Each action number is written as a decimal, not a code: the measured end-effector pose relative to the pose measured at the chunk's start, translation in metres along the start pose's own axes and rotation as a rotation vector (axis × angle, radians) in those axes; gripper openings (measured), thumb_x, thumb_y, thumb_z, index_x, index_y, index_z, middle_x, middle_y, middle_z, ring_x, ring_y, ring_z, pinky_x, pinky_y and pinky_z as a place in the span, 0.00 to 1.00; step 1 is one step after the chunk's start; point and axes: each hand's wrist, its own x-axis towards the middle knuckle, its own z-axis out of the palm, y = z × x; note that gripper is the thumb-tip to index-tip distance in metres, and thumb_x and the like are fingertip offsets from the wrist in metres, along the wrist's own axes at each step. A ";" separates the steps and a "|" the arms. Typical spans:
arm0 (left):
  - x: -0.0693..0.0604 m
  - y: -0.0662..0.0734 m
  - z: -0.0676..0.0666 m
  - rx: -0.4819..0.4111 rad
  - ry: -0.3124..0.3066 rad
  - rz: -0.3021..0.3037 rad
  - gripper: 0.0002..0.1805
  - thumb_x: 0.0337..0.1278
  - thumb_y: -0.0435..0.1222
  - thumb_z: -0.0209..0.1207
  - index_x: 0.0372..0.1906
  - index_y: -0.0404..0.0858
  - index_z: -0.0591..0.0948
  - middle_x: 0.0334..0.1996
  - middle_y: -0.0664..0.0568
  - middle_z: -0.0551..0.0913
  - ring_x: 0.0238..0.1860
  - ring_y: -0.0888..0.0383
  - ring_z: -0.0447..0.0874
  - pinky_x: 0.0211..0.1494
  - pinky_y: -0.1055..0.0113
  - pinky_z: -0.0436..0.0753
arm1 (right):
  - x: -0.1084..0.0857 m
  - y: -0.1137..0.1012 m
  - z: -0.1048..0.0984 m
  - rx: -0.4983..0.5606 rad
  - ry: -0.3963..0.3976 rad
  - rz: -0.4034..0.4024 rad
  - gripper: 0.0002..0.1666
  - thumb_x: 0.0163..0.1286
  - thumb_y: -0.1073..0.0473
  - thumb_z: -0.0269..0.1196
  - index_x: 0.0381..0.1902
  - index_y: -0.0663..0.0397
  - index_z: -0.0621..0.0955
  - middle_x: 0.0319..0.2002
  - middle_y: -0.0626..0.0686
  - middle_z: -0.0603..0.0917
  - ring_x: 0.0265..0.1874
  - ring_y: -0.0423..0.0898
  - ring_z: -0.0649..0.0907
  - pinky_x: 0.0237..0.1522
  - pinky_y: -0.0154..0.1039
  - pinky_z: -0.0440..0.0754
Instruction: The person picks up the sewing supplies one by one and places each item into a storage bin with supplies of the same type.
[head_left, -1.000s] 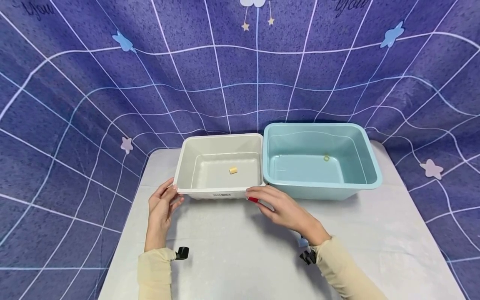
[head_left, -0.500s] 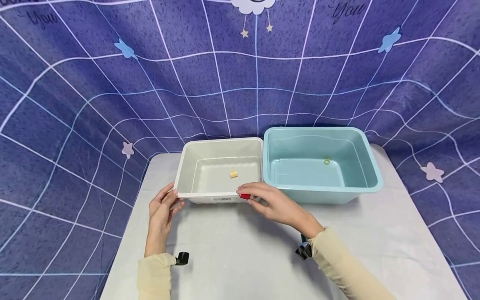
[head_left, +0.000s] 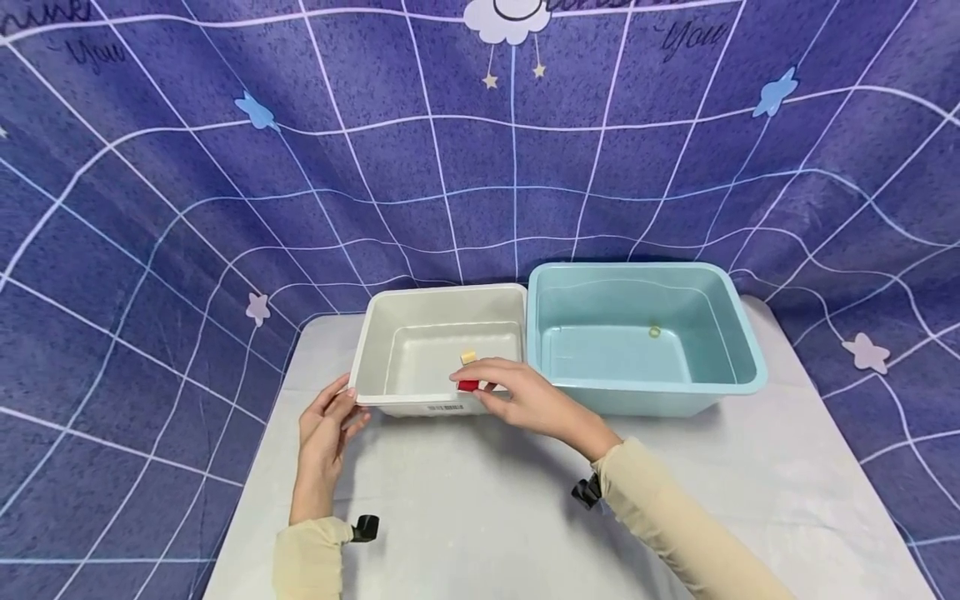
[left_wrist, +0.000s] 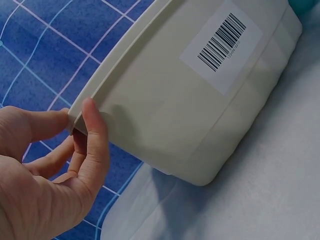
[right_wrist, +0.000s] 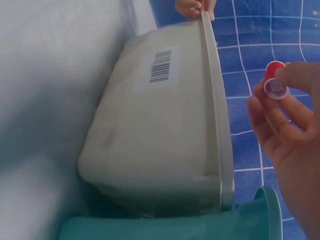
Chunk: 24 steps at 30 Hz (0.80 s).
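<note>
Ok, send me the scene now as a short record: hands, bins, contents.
left hand: grips the near left corner of the white bin
right hand: pinches a red spool-like piece above its near rim
white bin contents: yellow piece
blue bin: right of the white bin
blue bin contents: yellowish ring, too small to identify

On the white table (head_left: 465, 508) stands 1 pale grey bin (head_left: 431, 308); just beside it, 1 light blue bin (head_left: 637, 402).

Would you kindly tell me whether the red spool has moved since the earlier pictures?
Yes: in the head view, the red spool has moved leftward and forward against the white bin.
</note>
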 end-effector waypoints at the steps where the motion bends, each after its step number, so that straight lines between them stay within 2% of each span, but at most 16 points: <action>1: -0.001 -0.001 0.000 -0.001 -0.002 -0.002 0.27 0.75 0.34 0.60 0.74 0.39 0.72 0.41 0.58 0.85 0.35 0.64 0.88 0.40 0.73 0.92 | 0.002 0.000 0.000 0.002 -0.006 0.000 0.23 0.78 0.64 0.60 0.67 0.45 0.81 0.64 0.45 0.84 0.64 0.43 0.82 0.59 0.41 0.88; 6: -0.002 -0.003 0.000 -0.016 -0.007 0.008 0.27 0.75 0.34 0.61 0.74 0.39 0.72 0.41 0.58 0.85 0.35 0.63 0.88 0.38 0.74 0.92 | 0.012 0.002 0.000 0.005 -0.010 -0.029 0.23 0.77 0.66 0.60 0.67 0.49 0.81 0.61 0.49 0.86 0.53 0.42 0.85 0.55 0.39 0.89; 9: -0.002 -0.003 -0.002 -0.025 -0.003 0.009 0.27 0.75 0.34 0.61 0.74 0.39 0.72 0.40 0.58 0.85 0.34 0.63 0.88 0.37 0.74 0.92 | 0.019 0.004 0.000 0.021 -0.002 -0.033 0.23 0.77 0.66 0.60 0.67 0.50 0.81 0.57 0.48 0.88 0.49 0.40 0.85 0.54 0.36 0.89; 12: -0.002 -0.002 -0.003 -0.026 0.001 0.004 0.27 0.75 0.34 0.60 0.74 0.39 0.72 0.39 0.59 0.84 0.33 0.64 0.88 0.37 0.74 0.92 | 0.027 0.004 -0.001 0.053 0.005 -0.015 0.23 0.76 0.66 0.61 0.67 0.51 0.81 0.55 0.51 0.89 0.49 0.42 0.86 0.55 0.37 0.89; 19: -0.001 -0.003 -0.001 -0.023 -0.006 0.003 0.27 0.74 0.35 0.61 0.74 0.40 0.72 0.39 0.59 0.85 0.34 0.63 0.88 0.37 0.73 0.92 | 0.048 0.008 -0.003 0.111 0.012 0.069 0.22 0.77 0.64 0.60 0.66 0.49 0.81 0.59 0.51 0.88 0.53 0.44 0.86 0.58 0.43 0.89; 24: -0.001 -0.005 -0.001 -0.026 0.006 0.005 0.27 0.74 0.35 0.61 0.73 0.41 0.73 0.40 0.58 0.85 0.35 0.62 0.88 0.36 0.73 0.91 | 0.063 0.009 -0.001 0.131 -0.005 0.095 0.23 0.76 0.64 0.61 0.66 0.47 0.82 0.57 0.50 0.88 0.52 0.43 0.85 0.55 0.38 0.89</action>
